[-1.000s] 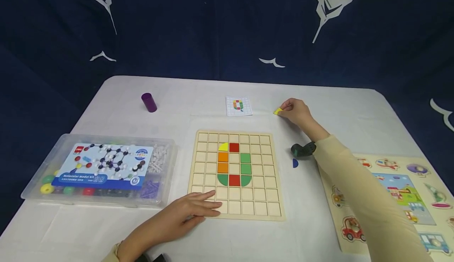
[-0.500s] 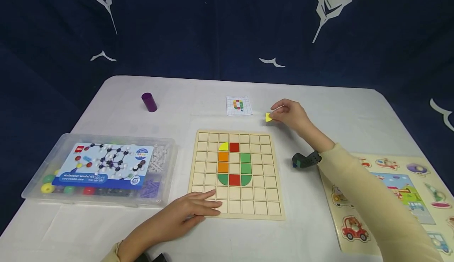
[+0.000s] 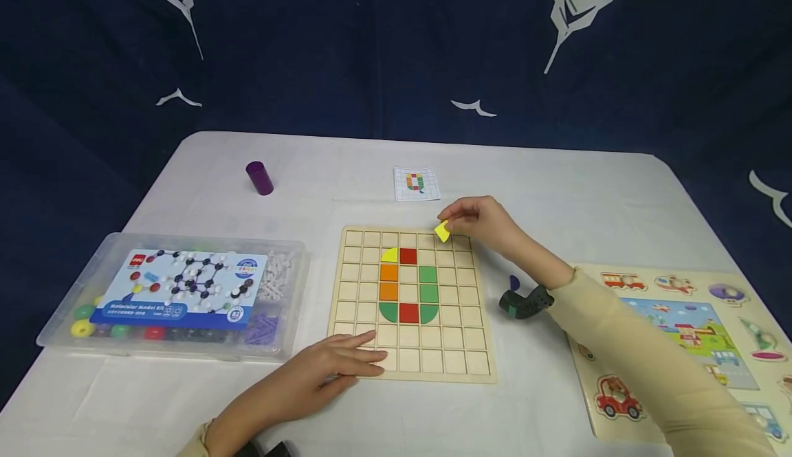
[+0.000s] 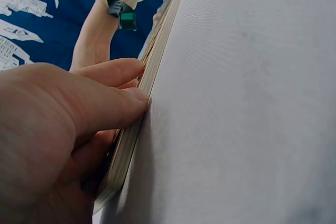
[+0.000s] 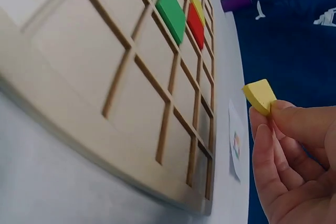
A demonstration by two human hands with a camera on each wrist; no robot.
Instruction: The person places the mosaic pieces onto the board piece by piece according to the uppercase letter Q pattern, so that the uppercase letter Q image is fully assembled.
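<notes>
My right hand (image 3: 481, 222) pinches a small yellow quarter-circle tile (image 3: 442, 231) between thumb and fingers, over the far right part of the wooden grid board (image 3: 489, 368). In the right wrist view the yellow tile (image 5: 260, 96) sticks out past the thumb. Set in the board's squares are another yellow quarter-circle (image 3: 390, 255), red squares (image 3: 408, 256), orange squares (image 3: 388, 282), green squares (image 3: 428, 285) and green quarter-circles (image 3: 388, 312). My left hand (image 3: 324, 371) rests with fairly straight fingers on the board's near left corner, its thumb (image 4: 118, 107) along the edge.
A pattern card (image 3: 416, 184) lies beyond the board, with a purple cylinder (image 3: 260, 179) farther left. A clear molecular kit box (image 3: 173, 299) stands at the left. Right of the board are a blue piece (image 3: 514, 282) and a picture puzzle board (image 3: 650, 368).
My right hand has carried the yellow tile left and toward me, from the bare tablecloth to over the board's far edge. The left hand has stayed in place.
</notes>
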